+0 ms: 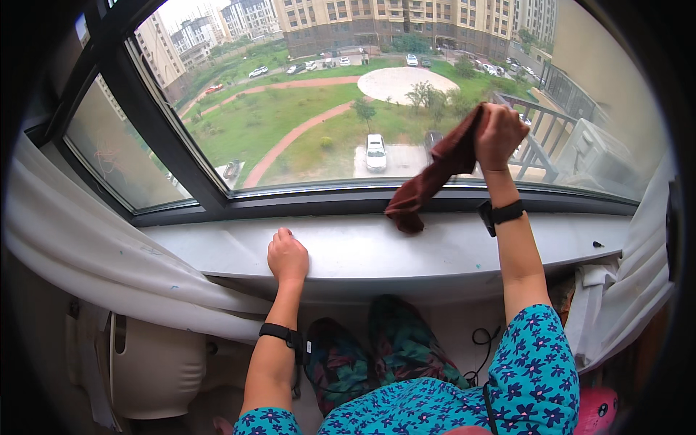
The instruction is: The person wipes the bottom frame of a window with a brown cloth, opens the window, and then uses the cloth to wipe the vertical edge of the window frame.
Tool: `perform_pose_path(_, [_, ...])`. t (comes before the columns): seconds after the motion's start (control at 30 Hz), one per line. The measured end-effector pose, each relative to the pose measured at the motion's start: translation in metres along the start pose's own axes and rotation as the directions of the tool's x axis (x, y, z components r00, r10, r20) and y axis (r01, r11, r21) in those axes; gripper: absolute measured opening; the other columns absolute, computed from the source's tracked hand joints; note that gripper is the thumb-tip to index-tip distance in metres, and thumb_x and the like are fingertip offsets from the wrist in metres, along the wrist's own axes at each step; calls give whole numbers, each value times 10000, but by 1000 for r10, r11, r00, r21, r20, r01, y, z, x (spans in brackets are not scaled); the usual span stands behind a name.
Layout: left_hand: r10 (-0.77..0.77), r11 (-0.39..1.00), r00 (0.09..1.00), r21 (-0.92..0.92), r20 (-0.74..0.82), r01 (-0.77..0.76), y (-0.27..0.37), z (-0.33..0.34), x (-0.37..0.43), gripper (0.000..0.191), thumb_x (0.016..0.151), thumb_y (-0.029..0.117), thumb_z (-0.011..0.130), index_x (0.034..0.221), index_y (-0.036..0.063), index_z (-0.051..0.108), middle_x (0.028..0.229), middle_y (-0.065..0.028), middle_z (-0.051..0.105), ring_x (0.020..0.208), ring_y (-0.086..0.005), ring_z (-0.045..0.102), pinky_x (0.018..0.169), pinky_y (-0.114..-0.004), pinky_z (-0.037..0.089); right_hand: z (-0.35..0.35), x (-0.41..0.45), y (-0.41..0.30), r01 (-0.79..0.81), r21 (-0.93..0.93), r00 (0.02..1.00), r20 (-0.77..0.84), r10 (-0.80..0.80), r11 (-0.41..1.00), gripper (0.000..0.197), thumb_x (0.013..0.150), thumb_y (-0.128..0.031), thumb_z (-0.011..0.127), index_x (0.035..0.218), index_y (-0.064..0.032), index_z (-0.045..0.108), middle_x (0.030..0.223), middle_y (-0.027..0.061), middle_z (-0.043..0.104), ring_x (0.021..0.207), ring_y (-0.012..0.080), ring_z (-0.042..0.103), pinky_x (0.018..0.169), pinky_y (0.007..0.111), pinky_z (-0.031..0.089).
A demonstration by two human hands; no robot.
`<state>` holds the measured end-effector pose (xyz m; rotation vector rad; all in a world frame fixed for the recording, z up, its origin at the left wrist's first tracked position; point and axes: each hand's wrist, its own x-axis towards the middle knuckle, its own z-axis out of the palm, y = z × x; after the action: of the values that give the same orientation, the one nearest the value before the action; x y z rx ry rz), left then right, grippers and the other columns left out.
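Observation:
My right hand (499,136) is raised in front of the window pane (304,141), its fingers closed around one end of a reddish-brown cloth (443,171). The cloth hangs down and to the left, slightly blurred, past the dark window frame (337,202). Its lower end hangs over the white windowsill (348,250); whether it touches the sill I cannot tell. Curled into a fist, my left hand (287,254) is at the front part of the sill, with nothing visible in it. Both forearms wear black straps.
White curtains (109,239) hang at the left, and another white curtain (625,310) at the right. A small black object (598,244) lies at the sill's right end. Below are a beige plastic container (157,364), a black cable (481,342) and a pink toy (598,408).

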<state>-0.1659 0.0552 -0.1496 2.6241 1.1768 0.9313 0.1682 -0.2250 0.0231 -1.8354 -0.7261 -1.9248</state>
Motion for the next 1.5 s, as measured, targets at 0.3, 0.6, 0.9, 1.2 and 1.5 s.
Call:
perform_pose_path(0.3, [0, 999, 1000, 46, 9, 0, -5, 1, 5, 99, 899, 91, 542, 983, 46, 566, 966, -140, 645, 900, -347, 615, 804, -448, 502, -4, 7, -43, 57, 148, 998, -3, -57, 987, 116, 866, -166, 678, 849, -164, 563, 728, -22, 532, 698, 206, 532, 682, 364, 335])
perform_pose_path(0.6, [-2, 1000, 1000, 23, 16, 2, -2, 0, 2, 105, 899, 91, 542, 991, 49, 568, 965, -139, 647, 904, -349, 616, 812, -454, 499, -9, 24, -36, -136, 15, 991, -4, 136, 991, 144, 854, -131, 707, 813, -168, 575, 674, -16, 552, 693, 195, 567, 741, 352, 332])
perform_pose_path(0.9, [-15, 1000, 1000, 21, 23, 15, -1, 1, 3, 102, 901, 90, 540, 989, 47, 568, 969, -141, 646, 913, -345, 616, 814, -447, 501, -16, 22, -44, -175, 23, 984, 16, 175, 984, 158, 850, -135, 704, 778, -163, 566, 634, -8, 521, 660, 189, 544, 731, 338, 330])
perform_pose_path(1.2, [9, 1000, 1000, 21, -3, -9, -3, 3, 4, 90, 910, 98, 535, 973, 43, 567, 954, -145, 648, 909, -349, 617, 805, -452, 503, -15, 24, -35, -85, 13, 996, 35, 84, 996, 117, 882, -213, 653, 798, -191, 575, 690, -13, 502, 663, 213, 511, 679, 384, 318])
perform_pose_path(1.5, [-3, 1000, 1000, 20, 11, 3, -3, 2, 2, 92, 906, 99, 544, 975, 42, 563, 956, -142, 646, 900, -347, 621, 795, -453, 507, -22, 27, -43, -55, 76, 996, 69, 50, 996, 142, 843, -140, 718, 776, -163, 595, 644, -4, 532, 655, 198, 555, 727, 348, 339])
